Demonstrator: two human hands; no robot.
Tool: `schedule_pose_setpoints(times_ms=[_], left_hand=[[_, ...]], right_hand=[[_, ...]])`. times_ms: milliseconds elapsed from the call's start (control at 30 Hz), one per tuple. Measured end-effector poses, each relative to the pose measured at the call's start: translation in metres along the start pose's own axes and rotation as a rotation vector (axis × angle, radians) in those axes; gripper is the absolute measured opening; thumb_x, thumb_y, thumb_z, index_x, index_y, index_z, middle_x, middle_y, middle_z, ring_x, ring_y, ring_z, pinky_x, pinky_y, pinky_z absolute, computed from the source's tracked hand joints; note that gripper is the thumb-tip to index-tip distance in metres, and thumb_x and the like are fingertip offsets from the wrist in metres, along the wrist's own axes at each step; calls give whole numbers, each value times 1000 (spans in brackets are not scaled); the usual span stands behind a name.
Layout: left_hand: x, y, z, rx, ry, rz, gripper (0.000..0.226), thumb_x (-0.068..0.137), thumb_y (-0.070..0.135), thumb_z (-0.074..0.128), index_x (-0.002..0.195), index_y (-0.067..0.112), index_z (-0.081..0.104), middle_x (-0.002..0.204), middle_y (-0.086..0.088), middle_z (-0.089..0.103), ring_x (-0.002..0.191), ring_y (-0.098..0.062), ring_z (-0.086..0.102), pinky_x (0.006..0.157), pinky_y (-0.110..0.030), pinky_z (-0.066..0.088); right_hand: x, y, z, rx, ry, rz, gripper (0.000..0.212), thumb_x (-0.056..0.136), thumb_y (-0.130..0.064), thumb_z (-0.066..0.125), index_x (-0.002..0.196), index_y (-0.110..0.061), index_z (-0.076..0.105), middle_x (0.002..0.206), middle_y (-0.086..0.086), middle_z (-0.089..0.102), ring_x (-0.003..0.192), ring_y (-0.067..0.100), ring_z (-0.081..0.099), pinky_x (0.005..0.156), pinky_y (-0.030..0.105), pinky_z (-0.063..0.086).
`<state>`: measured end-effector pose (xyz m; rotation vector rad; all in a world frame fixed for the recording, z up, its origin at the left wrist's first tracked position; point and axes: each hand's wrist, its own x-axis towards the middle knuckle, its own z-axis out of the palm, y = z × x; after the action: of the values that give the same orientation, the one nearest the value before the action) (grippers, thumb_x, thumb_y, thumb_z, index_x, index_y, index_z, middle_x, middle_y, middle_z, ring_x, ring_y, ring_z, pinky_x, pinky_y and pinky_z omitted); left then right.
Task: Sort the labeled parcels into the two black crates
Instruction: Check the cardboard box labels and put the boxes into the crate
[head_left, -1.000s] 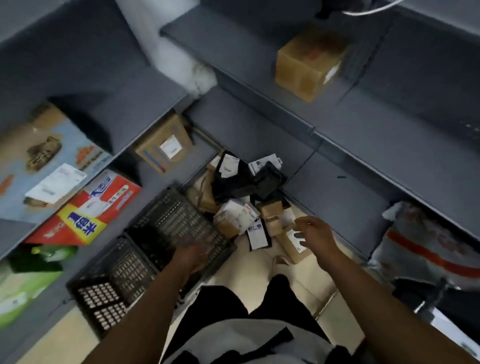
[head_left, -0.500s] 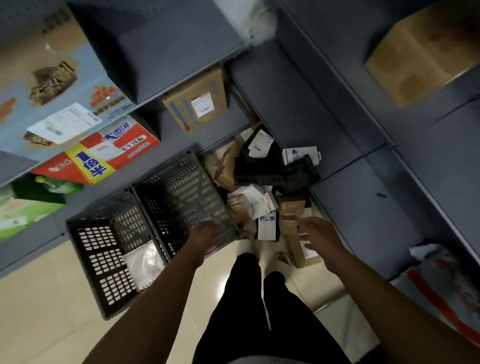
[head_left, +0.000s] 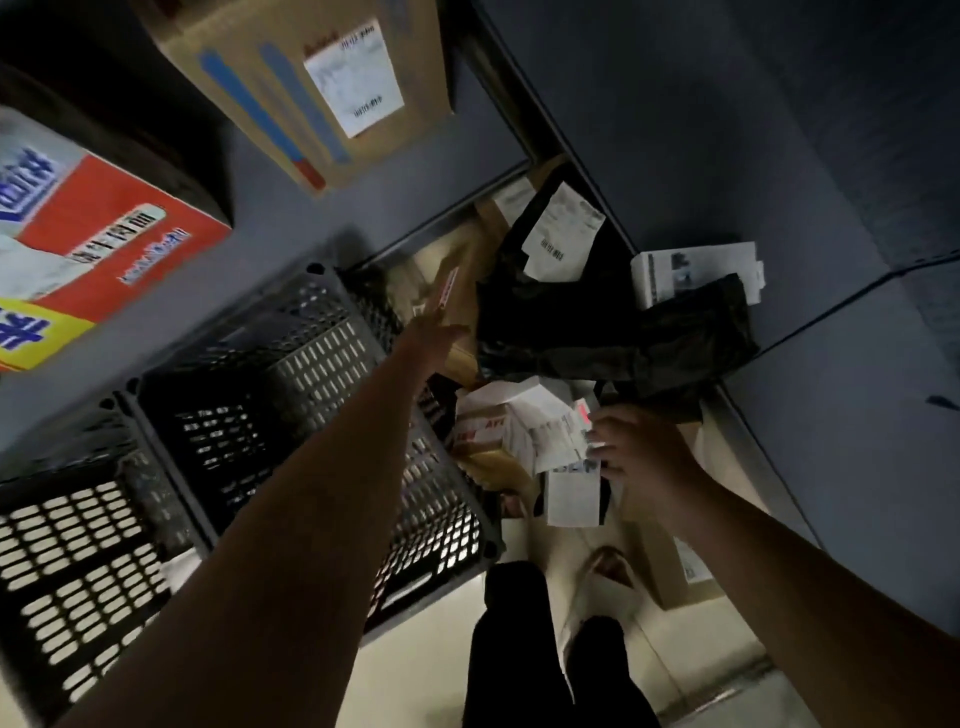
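Note:
A heap of labeled parcels lies on the floor in the shelf corner: a black bag with a white label (head_left: 550, 270), a second black bag (head_left: 691, 338), brown boxes (head_left: 462, 291) and a small white-labeled box (head_left: 519, 426). Two black slotted crates stand side by side to the left, the nearer-right one (head_left: 291, 395) and the left one (head_left: 67, 551). My left hand (head_left: 434, 332) stretches flat over the right crate's far corner toward the brown boxes, holding nothing. My right hand (head_left: 639, 457) has spread fingers touching the white labels at the heap's front; no grip shows.
Grey shelving surrounds the corner. A brown carton with blue stripes (head_left: 311, 88) and a red and yellow printed box (head_left: 88, 244) sit on the lower shelf at left. A flat brown box (head_left: 680, 566) lies by my feet on the pale floor.
The view has dropped and closed in on the heap. My left hand moved from the crate's front rim forward to its far corner. My right hand shifted onto the white-labeled parcels.

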<state>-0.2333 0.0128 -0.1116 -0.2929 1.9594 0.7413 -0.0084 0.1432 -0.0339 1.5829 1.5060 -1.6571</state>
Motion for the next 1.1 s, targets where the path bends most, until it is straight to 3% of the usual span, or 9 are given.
schedule_pose_setpoints(times_ms=[133,233,367,467,533,633,800,933,1100], left_hand=[[76,-12,10,124,15,-50,110,52,71,76,142,16,46,139,-8,55,120,-32,57,96,-44,50],[90,-12,21,219,-94,-65,62,94,50,58,149,23,44,157,-7,33,142,-32,35,103,-45,38],[119,-27,28,165,-163,-31,47,100,34,52,146,24,49,156,-6,37,141,-31,36,95,-39,33],[127,-30,27,80,-158,-90,101,47,58,83,137,20,57,138,-8,58,120,-30,56,99,-41,44],[134,-31,23,67,-128,-90,114,38,62,86,138,20,51,128,-9,64,111,-30,62,94,-45,49],[87,-7,22,61,-23,-77,107,63,46,88,147,21,27,134,-9,52,116,-31,55,84,-45,51],[-31,34,0,290,262,95,109,66,41,89,149,21,22,156,-20,24,143,-46,18,109,-52,34],[-145,38,-34,178,289,185,107,61,50,85,147,31,25,145,-18,23,131,-42,26,101,-43,42],[-281,33,-81,-441,91,198,97,62,28,90,140,36,34,139,-8,37,122,-32,50,85,-38,54]], right_hand=[[42,20,8,145,-23,43,14,101,-3,50,108,-8,60,99,14,66,84,23,67,68,28,55],[61,46,1,120,35,67,16,99,-3,51,99,-12,63,105,17,68,88,27,69,77,36,53],[67,69,-11,108,91,108,14,99,-4,53,101,-12,65,108,17,69,90,23,69,69,29,52],[62,73,-19,115,92,99,15,100,-6,53,111,-8,63,106,14,69,90,21,68,67,27,50],[57,68,-25,123,92,103,16,100,-6,51,112,-8,63,106,12,69,90,20,68,67,27,50],[38,52,-33,139,94,88,16,101,-6,51,102,-12,65,103,12,70,93,24,69,69,28,51],[-35,-11,-48,248,94,60,19,101,-1,46,95,-10,62,89,13,67,77,22,68,69,31,52],[-121,-73,-68,396,26,0,26,105,-3,34,95,-8,57,82,11,59,49,8,65,47,18,50],[-234,-140,-80,408,73,-114,16,103,-4,44,112,-5,57,88,7,62,72,17,63,62,23,51]])
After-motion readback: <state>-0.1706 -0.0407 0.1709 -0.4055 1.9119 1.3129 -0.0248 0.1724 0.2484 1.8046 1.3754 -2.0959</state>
